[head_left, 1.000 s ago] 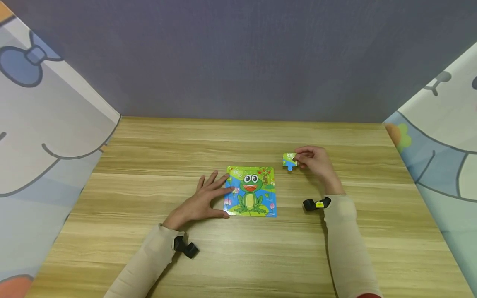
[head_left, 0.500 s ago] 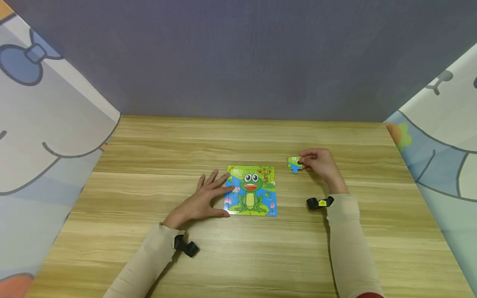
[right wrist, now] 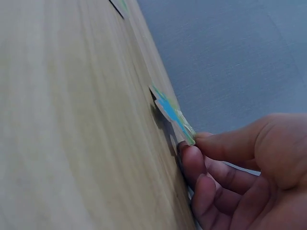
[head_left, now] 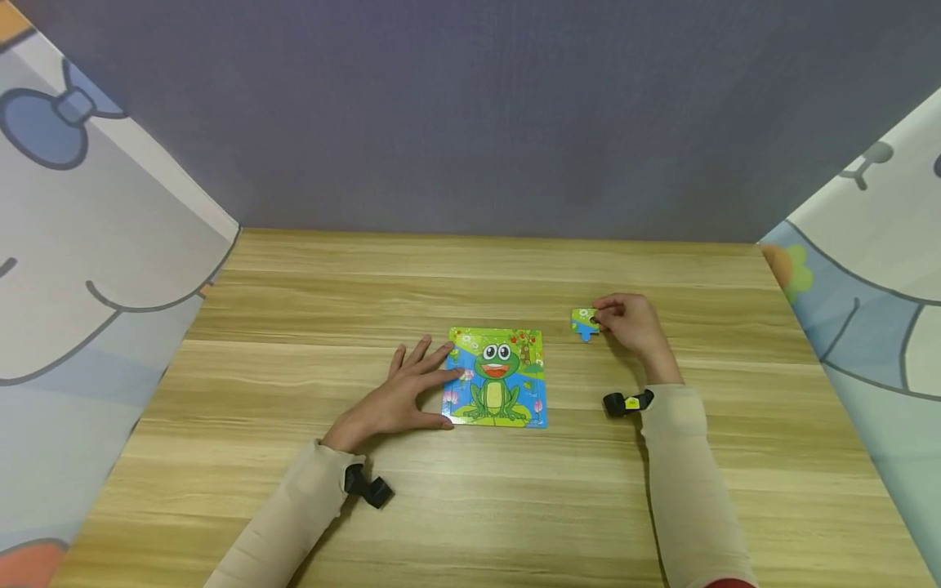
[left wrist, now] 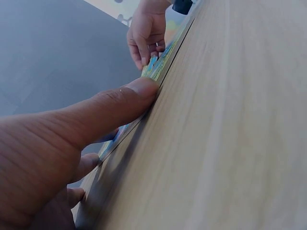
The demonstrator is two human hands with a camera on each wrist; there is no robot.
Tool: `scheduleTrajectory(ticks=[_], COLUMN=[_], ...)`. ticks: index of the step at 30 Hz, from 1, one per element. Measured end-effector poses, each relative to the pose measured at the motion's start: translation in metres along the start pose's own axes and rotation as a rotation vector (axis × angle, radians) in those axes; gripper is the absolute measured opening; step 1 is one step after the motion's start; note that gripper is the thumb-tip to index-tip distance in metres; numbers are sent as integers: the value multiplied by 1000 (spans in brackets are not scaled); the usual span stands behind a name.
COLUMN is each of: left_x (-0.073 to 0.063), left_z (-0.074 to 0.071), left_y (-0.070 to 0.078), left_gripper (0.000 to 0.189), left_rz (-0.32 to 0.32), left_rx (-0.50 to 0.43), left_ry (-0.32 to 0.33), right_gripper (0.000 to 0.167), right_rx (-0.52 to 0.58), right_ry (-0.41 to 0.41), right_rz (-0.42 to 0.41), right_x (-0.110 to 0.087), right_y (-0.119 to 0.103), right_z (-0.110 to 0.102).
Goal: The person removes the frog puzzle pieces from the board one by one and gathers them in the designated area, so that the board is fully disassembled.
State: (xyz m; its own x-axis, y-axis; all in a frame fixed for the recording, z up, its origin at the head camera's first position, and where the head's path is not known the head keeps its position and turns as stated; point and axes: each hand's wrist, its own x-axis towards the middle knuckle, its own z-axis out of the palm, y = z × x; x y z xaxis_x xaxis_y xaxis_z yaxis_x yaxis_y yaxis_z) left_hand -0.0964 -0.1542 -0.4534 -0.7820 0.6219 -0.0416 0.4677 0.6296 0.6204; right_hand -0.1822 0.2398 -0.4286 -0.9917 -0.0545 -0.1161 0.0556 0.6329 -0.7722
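Right hand (head_left: pixel 628 324): the thumb and fingertips pinch a puzzle piece (head_left: pixel 584 321) by its right edge, with the other fingers curled in. The piece shows a white flower on green above blue, its tab pointing toward the person; in the right wrist view we see it tilted just above the wood, a shadow beneath. Left hand (head_left: pixel 400 398): the fingers are spread and nearly straight, gripping nothing, with some tips and the thumb lying along the left side of the frog puzzle (head_left: pixel 496 400), which rests flat. The piece is apart from it, beyond and to the right of its top right corner. As to progress, we judge that seating this piece remains undone; the frog picture otherwise reads whole, though we cannot tell whether a printed backing fills any vacant slot. We see no other loose piece. Desk (head_left: pixel 507 506): bare wood lies between piece and puzzle, giving, we judge, an unobstructed path either way. The puzzle's right edge is uncovered, as is most of its top and bottom; only the left margin is crowded by fingers. The desk's far edge meets a grey panel (head_left: pixel 492 122) behind the piece, and the patterned side panels (head_left: pixel 147 237) (head_left: pixel 882 327) stand well apart from both hands.
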Motion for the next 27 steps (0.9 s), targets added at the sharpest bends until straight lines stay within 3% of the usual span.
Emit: scheduleTrajectory(ticks=[15, 27], left_x=[0, 0], left_z=[1, 0], left_y=[-1, -1], left_gripper=[80, 80], left_rz=[0, -5], left_rx=[3, -4], left_ry=[1, -3], right_gripper=[21, 21], right_rx=[-80, -87], right_ry=[106, 110], right_rz=[-47, -32], right_x=[2, 3], right_y=[0, 1], right_z=[7, 7])
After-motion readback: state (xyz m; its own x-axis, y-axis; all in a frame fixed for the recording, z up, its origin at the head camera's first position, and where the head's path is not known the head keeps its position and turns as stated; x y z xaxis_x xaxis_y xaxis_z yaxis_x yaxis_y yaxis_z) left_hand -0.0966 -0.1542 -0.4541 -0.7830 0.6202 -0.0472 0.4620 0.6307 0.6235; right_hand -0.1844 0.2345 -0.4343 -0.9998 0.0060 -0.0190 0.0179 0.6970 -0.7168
